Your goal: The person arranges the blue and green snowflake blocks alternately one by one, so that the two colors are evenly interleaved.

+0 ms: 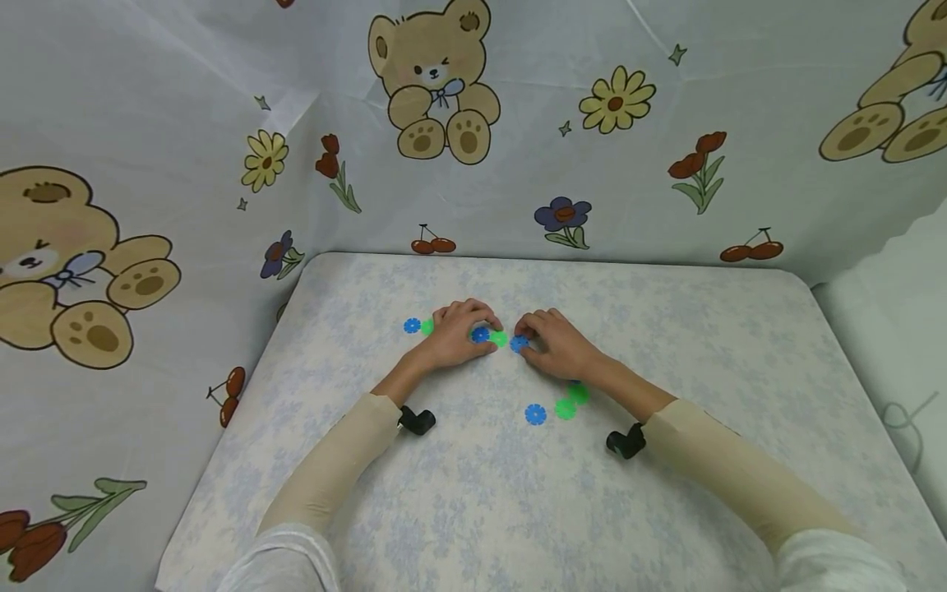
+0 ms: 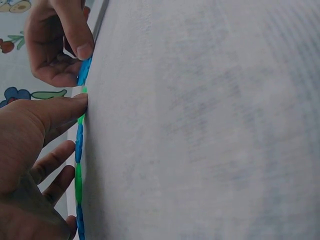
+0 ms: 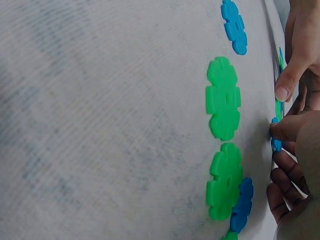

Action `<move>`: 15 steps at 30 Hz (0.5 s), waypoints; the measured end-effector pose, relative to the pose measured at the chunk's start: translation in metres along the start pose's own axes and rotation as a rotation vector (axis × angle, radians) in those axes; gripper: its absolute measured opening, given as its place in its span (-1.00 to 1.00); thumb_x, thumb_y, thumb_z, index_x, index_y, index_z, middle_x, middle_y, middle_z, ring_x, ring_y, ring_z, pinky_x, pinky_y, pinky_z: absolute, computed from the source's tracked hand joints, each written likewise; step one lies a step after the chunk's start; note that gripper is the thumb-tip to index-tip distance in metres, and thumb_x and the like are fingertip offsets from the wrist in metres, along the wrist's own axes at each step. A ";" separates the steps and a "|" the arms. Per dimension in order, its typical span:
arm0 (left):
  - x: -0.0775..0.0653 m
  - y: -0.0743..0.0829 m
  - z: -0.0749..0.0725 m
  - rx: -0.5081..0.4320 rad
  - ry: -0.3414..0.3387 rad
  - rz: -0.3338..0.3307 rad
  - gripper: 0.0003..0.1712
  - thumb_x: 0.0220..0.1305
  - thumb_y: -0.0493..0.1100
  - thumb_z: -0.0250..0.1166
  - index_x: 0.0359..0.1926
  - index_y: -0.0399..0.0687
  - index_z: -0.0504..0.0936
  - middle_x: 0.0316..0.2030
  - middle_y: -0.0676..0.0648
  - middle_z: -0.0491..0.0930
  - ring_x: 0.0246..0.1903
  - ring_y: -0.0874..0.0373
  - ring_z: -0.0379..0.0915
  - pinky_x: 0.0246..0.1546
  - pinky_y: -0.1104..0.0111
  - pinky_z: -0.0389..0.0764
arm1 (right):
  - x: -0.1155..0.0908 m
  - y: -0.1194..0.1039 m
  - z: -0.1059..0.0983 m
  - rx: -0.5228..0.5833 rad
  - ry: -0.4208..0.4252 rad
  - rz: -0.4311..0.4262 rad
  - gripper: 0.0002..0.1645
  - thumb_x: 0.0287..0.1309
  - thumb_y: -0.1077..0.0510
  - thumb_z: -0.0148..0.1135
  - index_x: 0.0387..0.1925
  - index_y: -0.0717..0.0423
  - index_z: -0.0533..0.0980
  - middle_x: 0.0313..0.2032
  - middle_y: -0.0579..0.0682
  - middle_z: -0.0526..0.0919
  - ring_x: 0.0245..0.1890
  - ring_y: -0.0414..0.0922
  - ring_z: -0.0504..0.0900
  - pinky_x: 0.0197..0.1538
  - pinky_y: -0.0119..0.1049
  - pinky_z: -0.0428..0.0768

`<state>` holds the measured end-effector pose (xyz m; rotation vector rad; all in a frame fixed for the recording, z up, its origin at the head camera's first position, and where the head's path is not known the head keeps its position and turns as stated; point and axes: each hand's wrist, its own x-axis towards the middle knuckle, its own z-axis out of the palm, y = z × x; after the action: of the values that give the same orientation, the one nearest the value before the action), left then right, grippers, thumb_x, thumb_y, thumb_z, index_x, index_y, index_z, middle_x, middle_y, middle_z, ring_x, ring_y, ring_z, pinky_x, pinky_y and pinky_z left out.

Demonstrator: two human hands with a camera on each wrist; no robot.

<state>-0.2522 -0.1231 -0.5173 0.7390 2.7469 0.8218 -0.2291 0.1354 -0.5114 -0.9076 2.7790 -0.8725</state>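
My left hand (image 1: 457,335) pinches a green flower-shaped plastic disc (image 1: 499,338) between thumb and fingers. That disc is the right end of a row of alternating blue and green discs, with a blue disc (image 1: 480,335) beside it. The row runs left beneath the hand, which hides its middle; a blue disc (image 1: 412,326) marks the far end. Thumb and fingertips of my right hand (image 1: 558,344) hold another blue disc (image 1: 519,344). In the left wrist view, this held blue disc (image 2: 84,72) stands edge-on, right at the row's green end.
Below my right hand, a loose blue disc (image 1: 536,413) and two green discs (image 1: 565,409) lie on the pale patterned table (image 1: 473,493). Another blue disc (image 3: 242,205) overlaps a green one in the right wrist view. A bear-print curtain (image 1: 518,181) hangs behind the table.
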 end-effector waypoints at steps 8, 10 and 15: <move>0.000 -0.001 0.001 -0.001 -0.003 0.000 -0.69 0.46 0.08 0.44 0.16 0.31 0.70 0.43 0.04 0.43 0.38 -0.09 0.29 0.46 -0.25 0.04 | 0.004 -0.002 0.000 -0.009 -0.006 -0.002 -0.71 0.40 0.14 0.40 0.09 0.10 0.66 -0.03 0.07 0.70 0.03 0.03 0.56 0.20 0.03 0.53; 0.000 0.000 0.001 -0.001 -0.005 -0.001 -0.69 0.46 0.08 0.44 0.17 0.31 0.71 0.42 0.04 0.44 0.38 -0.09 0.29 0.46 -0.25 0.03 | 0.004 -0.002 0.000 -0.008 -0.006 -0.001 -0.71 0.41 0.14 0.40 0.10 0.10 0.67 -0.02 0.07 0.70 0.03 0.04 0.56 0.20 0.04 0.54; -0.001 0.003 0.000 -0.004 -0.004 -0.006 -0.69 0.45 0.07 0.45 0.16 0.30 0.71 0.42 0.02 0.44 0.37 -0.08 0.30 0.46 -0.26 0.02 | 0.001 -0.003 -0.001 0.004 -0.009 -0.001 -0.67 0.43 0.14 0.38 0.15 0.11 0.66 0.00 0.09 0.70 0.04 0.04 0.56 0.21 0.04 0.54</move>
<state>-0.2506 -0.1215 -0.5155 0.7305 2.7422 0.8234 -0.2292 0.1335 -0.5091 -0.9108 2.7689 -0.8715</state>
